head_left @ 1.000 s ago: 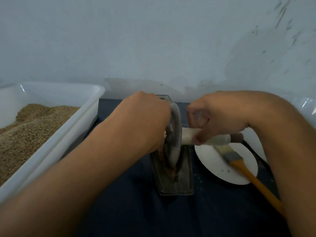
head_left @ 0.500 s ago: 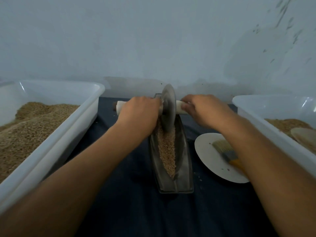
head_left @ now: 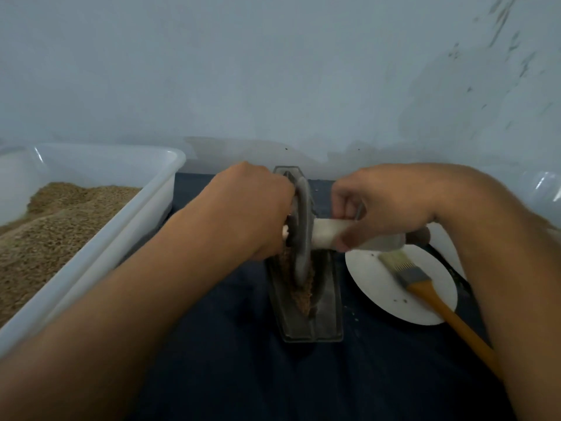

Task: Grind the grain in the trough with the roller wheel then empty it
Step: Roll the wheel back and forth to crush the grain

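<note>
A dark boat-shaped trough (head_left: 329, 311) lies lengthwise on the dark cloth, with brown grain (head_left: 302, 294) in its groove. The grey roller wheel (head_left: 302, 235) stands on edge in the near half of the trough, on a pale wooden axle (head_left: 326, 233). My left hand (head_left: 252, 208) grips the axle's left end, which is mostly hidden under my fingers. My right hand (head_left: 382, 205) curls round the axle's right end.
A white tub (head_left: 151, 196) full of grain stands at the left. A white plate (head_left: 425, 302) with a yellow-handled brush (head_left: 425, 287) lies right of the trough. Another white tub (head_left: 543, 192) shows at the far right edge. A wall rises right behind.
The wheel rolled from the near half of the trough to its far end, then back toward me. Both hands kept their hold on the axle.
</note>
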Available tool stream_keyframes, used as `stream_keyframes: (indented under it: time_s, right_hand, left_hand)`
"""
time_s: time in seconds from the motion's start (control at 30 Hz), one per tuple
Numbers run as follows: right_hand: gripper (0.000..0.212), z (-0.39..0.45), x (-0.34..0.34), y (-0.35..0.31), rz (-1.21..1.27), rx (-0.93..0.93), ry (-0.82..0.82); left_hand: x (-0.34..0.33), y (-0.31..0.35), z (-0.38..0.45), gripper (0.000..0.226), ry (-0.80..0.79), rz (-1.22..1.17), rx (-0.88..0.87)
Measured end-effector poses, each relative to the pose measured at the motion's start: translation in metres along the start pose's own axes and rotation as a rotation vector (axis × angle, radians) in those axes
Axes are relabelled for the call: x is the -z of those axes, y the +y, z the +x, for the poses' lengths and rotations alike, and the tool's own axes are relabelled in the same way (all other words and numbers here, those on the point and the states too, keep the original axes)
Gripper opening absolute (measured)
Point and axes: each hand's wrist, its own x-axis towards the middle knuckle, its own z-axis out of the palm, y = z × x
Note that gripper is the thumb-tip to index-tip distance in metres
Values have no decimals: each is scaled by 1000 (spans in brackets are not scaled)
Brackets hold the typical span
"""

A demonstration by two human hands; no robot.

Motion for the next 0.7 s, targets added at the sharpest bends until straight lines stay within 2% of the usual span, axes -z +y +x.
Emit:
stream_keyframes:
  time_s: [0.13,0.3,0.43,0.5,0.6,0.7]
  right_hand:
    - [45,-11,3,-9,-95,6,-44]
    - [38,2,-5,0,-45,-18,-28]
    - [23,34,-24,15,-26,-7,139]
    - [28,50,-38,18,-8,-19,300]
    - [36,64,-54,18,-54,-21,550]
    - [35,66,-54,18,-39,-6,569]
  left_hand:
    - [18,3,-15,34,39,-13,-42]
    - [4,-2,-1,15,14,2,-47]
    - [-25,-13,23,11,-14,-61,40]
    - [-41,-19,30,9,48,-150,102]
    - [-60,-21,35,28,157,-213,168]
    - [-66,-22,37,27,185,-243,177]
